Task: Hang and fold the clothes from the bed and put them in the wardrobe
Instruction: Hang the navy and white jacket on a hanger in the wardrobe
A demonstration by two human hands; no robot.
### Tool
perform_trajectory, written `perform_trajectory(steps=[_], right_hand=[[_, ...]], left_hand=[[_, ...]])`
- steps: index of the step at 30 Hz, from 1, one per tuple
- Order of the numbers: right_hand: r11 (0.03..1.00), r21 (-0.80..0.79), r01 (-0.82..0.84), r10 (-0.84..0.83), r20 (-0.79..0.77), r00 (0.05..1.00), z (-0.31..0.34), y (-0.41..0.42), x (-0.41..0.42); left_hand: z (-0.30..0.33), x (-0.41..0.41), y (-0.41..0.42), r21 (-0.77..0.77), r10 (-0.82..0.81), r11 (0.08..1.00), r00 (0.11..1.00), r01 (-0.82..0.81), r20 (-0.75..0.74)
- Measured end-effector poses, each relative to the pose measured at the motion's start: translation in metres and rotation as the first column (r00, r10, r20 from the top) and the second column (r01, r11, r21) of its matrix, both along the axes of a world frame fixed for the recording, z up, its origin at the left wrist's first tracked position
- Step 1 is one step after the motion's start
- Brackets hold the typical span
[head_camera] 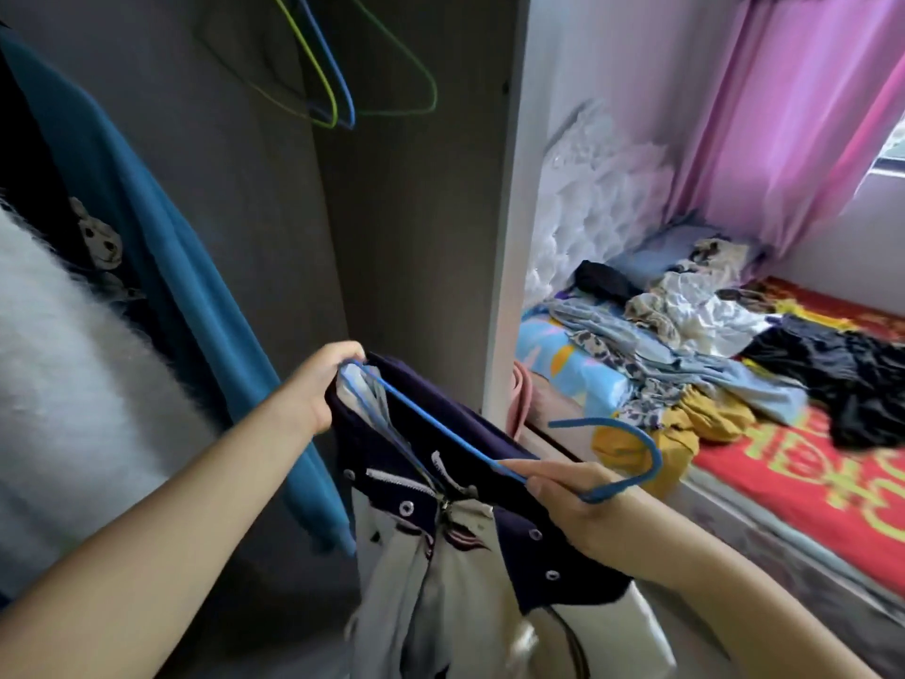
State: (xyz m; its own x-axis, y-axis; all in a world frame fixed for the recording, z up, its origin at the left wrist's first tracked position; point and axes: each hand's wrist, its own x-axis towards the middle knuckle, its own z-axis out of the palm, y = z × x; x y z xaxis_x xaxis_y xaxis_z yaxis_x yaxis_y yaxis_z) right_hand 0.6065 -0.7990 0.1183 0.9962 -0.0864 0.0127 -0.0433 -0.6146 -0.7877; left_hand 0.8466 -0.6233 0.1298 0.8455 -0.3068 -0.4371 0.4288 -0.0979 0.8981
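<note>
- Left hand (321,384): fingers curled, gripping the shoulder end of the navy-and-cream snap-button jacket (455,541) and the blue wire hanger (489,460).
- Right hand (583,512): fingers pinching the hanger's neck.
- Jacket hangs before the open grey wardrobe (392,262).
- Loose clothes (685,345) lie on the bed (783,482).

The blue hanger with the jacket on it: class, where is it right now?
In the head view, the blue hanger is low centre before the open wardrobe, between left hand and right hand.

Bed (808,512), red cover; loose clothes (685,345) heaped on it.
</note>
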Motion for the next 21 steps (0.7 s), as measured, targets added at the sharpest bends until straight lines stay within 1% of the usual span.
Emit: perform_trajectory(steps=[1,2,3,4,5,6,7,8,9,10,11,12,13,14,15,17,18,19,21], right_hand=[[0.998,-0.060,0.005,-0.007,-0.027,1.000,0.003,-0.006,-0.005],[0.994,-0.104,0.021,-0.028,-0.066,0.997,0.004,-0.014,-0.010],[0.988,-0.147,0.041,-0.056,-0.101,0.993,0.002,-0.023,-0.014],[0.978,-0.206,0.040,-0.070,-0.142,0.987,-0.002,-0.031,-0.018],[0.961,-0.276,0.012,-0.069,-0.196,0.978,-0.007,-0.039,-0.021],[0.938,-0.347,-0.030,-0.060,-0.248,0.967,-0.010,-0.045,-0.024],[0.923,-0.379,-0.063,-0.051,-0.285,0.957,-0.012,-0.050,-0.027],[0.929,-0.366,-0.060,-0.058,-0.303,0.951,-0.012,-0.056,-0.031],[0.969,-0.245,0.014,-0.096,-0.325,0.941,-0.008,-0.062,-0.034],[0.990,-0.054,0.132,-0.142,-0.358,0.923,-0.001,-0.067,-0.036],[0.961,0.133,0.241,-0.175,-0.380,0.908,0.006,-0.072,-0.035],[0.913,0.279,0.298,-0.173,-0.398,0.901,0.012,-0.072,-0.029],[0.888,0.341,0.308,-0.153,-0.411,0.899,0.012,-0.072,-0.021],[0.891,0.343,0.297,-0.131,-0.432,0.892,0.011,-0.069,-0.012],[0.908,0.319,0.272,-0.107,-0.451,0.886,0.009,-0.062,-0.005],[0.920,0.298,0.255,-0.085,-0.484,0.871,0.006,-0.058,0.004],[0.913,0.322,0.251,-0.075,-0.472,0.879,0.009,-0.062,0.006],[0.896,0.372,0.243,-0.061,-0.439,0.897,0.013,-0.067,0.007],[0.856,0.477,0.197,-0.021,-0.350,0.937,0.025,-0.077,0.011]], left_hand=[[0.001,-0.003,-0.008,0.045,0.013,0.999,0.999,-0.014,0.034],[0.001,-0.007,-0.018,0.103,0.028,0.994,0.992,-0.041,0.125],[-0.003,-0.014,-0.028,0.203,0.025,0.975,0.958,-0.086,0.287],[-0.008,-0.023,-0.038,0.344,-0.045,0.928,0.876,-0.141,0.481],[-0.015,-0.033,-0.047,0.482,-0.176,0.853,0.756,-0.203,0.631],[-0.019,-0.045,-0.056,0.562,-0.302,0.784,0.628,-0.264,0.717],[-0.023,-0.058,-0.062,0.583,-0.367,0.752,0.538,-0.308,0.759],[-0.027,-0.068,-0.068,0.564,-0.379,0.760,0.483,-0.324,0.789],[-0.030,-0.077,-0.072,0.524,-0.360,0.784,0.445,-0.332,0.820],[-0.033,-0.086,-0.077,0.481,-0.339,0.811,0.401,-0.334,0.851],[-0.035,-0.096,-0.083,0.447,-0.338,0.837,0.342,-0.316,0.877],[-0.035,-0.107,-0.090,0.435,-0.358,0.857,0.286,-0.278,0.889],[-0.035,-0.116,-0.098,0.448,-0.390,0.863,0.257,-0.232,0.884],[-0.034,-0.125,-0.107,0.491,-0.439,0.851,0.257,-0.190,0.861],[-0.036,-0.129,-0.114,0.561,-0.509,0.813,0.277,-0.156,0.815],[-0.042,-0.129,-0.118,0.709,-0.638,0.696,0.357,-0.113,0.683],[-0.044,-0.125,-0.113,0.745,-0.657,0.658,0.399,-0.111,0.639],[-0.046,-0.119,-0.106,0.755,-0.650,0.643,0.431,-0.127,0.626],[-0.043,-0.105,-0.089,0.725,-0.593,0.658,0.452,-0.204,0.666]])
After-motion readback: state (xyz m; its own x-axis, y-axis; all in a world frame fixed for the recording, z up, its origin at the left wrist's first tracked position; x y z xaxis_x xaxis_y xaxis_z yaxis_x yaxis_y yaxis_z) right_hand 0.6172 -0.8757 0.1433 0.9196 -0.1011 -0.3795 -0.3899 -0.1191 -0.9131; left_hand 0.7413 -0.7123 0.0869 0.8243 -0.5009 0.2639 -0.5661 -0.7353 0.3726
